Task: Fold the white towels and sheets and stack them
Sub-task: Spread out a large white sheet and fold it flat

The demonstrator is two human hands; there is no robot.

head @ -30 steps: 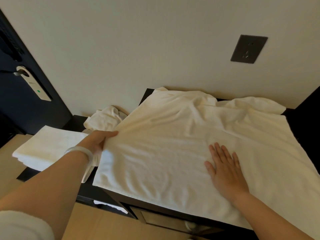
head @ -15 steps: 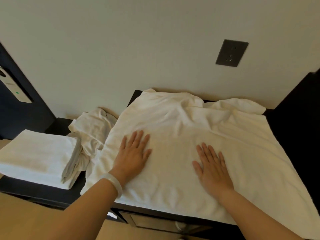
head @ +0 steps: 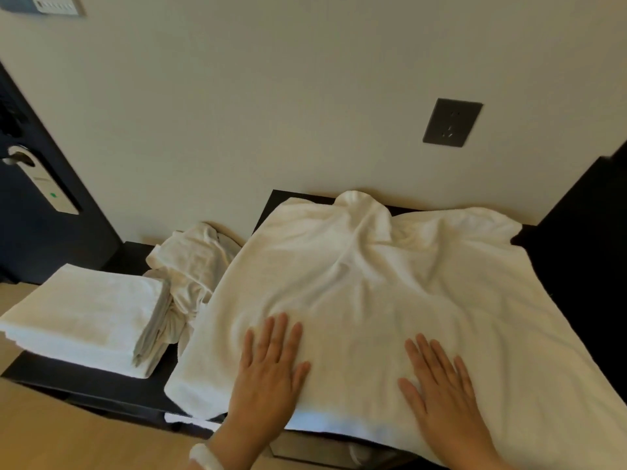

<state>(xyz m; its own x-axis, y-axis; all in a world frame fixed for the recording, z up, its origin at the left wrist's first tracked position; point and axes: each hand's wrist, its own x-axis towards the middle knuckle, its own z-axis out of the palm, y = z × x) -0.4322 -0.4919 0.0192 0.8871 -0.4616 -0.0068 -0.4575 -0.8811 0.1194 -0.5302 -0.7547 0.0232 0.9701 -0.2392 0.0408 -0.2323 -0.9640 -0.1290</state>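
Two hands press flat on one large white towel at its near edge, side by side and apart. The left hand, a pale bracelet at its wrist, lies palm down with fingers straight and slightly spread. The right hand lies the same way, fingers fanned, holding nothing. The towel stretches away from both palms across the dark table, smooth under the fingers and rising into wrinkles beyond them. Its far edge bunches in one peak against the wall, and its near edge hangs over the table front.

Left of the left hand, one stack of folded white linen sits on the lower part of the table; the number of layers cannot be told. Between that stack and the spread towel lies one crumpled white cloth, touching both. That makes three lots of white linen in all.

Farther off, one dark wall socket is set in the cream wall above the towel. One dark door with a pale lock plate stands at the far left.
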